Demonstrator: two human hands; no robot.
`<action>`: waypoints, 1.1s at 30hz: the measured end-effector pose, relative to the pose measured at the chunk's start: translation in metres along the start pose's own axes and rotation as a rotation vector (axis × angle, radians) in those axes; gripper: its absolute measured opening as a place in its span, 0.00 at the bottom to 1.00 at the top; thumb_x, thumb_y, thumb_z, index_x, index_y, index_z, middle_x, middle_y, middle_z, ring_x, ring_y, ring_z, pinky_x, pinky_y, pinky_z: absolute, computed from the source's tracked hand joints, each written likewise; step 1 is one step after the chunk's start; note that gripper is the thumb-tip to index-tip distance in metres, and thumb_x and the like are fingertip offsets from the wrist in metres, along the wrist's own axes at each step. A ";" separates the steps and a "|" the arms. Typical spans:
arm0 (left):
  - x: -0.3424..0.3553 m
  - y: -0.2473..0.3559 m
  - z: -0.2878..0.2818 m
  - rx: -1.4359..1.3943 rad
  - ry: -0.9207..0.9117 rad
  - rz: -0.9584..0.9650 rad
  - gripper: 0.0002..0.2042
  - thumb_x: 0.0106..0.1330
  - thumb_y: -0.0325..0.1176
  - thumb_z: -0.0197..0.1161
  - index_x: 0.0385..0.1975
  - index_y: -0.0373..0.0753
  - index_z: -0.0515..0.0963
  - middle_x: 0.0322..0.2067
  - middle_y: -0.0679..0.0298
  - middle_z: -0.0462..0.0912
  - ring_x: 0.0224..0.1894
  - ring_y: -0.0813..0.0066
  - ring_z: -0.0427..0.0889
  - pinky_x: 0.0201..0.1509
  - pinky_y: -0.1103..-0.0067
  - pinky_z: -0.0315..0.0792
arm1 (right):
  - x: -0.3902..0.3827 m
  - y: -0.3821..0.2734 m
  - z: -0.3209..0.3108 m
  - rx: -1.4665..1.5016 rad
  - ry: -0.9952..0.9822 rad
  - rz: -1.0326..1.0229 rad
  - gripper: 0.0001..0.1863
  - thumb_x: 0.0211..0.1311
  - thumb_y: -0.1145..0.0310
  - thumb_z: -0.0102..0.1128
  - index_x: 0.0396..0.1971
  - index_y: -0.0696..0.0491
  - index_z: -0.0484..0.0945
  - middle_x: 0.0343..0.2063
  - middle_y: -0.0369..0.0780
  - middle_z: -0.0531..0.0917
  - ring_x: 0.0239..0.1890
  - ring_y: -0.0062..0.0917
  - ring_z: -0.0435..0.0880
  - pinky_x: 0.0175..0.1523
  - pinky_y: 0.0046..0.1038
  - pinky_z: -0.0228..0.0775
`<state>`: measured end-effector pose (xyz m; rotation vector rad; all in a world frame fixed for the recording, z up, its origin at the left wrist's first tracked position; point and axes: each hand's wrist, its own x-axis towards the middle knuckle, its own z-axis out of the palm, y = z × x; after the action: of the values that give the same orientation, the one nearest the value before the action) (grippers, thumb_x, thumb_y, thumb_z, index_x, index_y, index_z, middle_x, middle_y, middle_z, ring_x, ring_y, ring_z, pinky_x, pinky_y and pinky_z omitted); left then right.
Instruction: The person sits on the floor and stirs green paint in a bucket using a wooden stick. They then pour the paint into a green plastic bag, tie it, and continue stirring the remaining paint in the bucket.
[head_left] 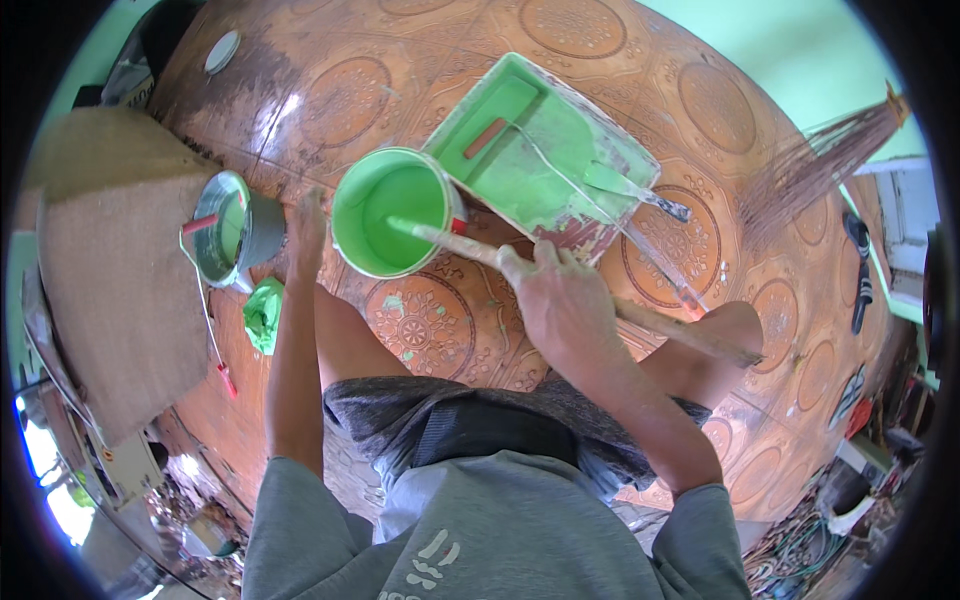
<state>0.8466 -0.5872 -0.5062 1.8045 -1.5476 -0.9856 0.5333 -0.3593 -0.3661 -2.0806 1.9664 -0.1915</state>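
Observation:
My right hand [560, 290] is wrapped round a wooden stick [685, 332]. Its green-coated end reaches into a white bucket [345, 250] that holds green paint [385, 215]. Beside the bucket's left rim is my left hand [308, 225], seen edge-on; its fingers are blurred, and whether they touch the rim is unclear. Just behind the bucket lies a paint tray [610, 140] coated in green. In it rest a paint roller [510, 100] with its wire frame and a green-smeared scraper [630, 188]. The roller's handle [690, 303] sticks out past the tray's near right side.
A dark grey bucket [262, 228] with a small red-handled roller [228, 382] stands left, near a crumpled green bag [262, 315]. A brown board [135, 290] is further left. A stick broom [815, 165] leans at right. A white lid [222, 52] lies far left on the patterned floor.

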 end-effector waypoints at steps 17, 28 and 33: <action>-0.043 0.031 0.033 -0.447 -0.190 -0.025 0.20 0.68 0.44 0.51 0.43 0.31 0.77 0.33 0.60 0.81 0.35 0.76 0.75 0.40 0.79 0.69 | 0.069 -0.070 -0.004 -0.295 -0.280 -0.131 0.09 0.54 0.75 0.49 0.31 0.59 0.79 0.26 0.47 0.80 0.30 0.34 0.81 0.34 0.33 0.73; -0.091 0.051 0.053 -0.410 -0.087 0.185 0.15 0.67 0.38 0.53 0.45 0.34 0.77 0.31 0.59 0.82 0.33 0.77 0.75 0.40 0.78 0.70 | 0.042 -0.065 0.008 -0.286 -0.164 0.102 0.09 0.56 0.74 0.49 0.29 0.56 0.79 0.25 0.46 0.79 0.28 0.35 0.82 0.33 0.36 0.75; -0.100 0.057 0.055 -0.430 -0.032 0.296 0.15 0.66 0.39 0.53 0.44 0.37 0.78 0.33 0.52 0.82 0.33 0.68 0.79 0.41 0.75 0.71 | 0.023 -0.049 0.014 -0.363 -0.135 0.122 0.09 0.57 0.73 0.49 0.30 0.59 0.79 0.27 0.47 0.79 0.28 0.36 0.82 0.32 0.37 0.74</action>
<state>0.7624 -0.4961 -0.4749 1.2328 -1.4345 -1.1024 0.5861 -0.3787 -0.3675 -2.1017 2.1629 0.3473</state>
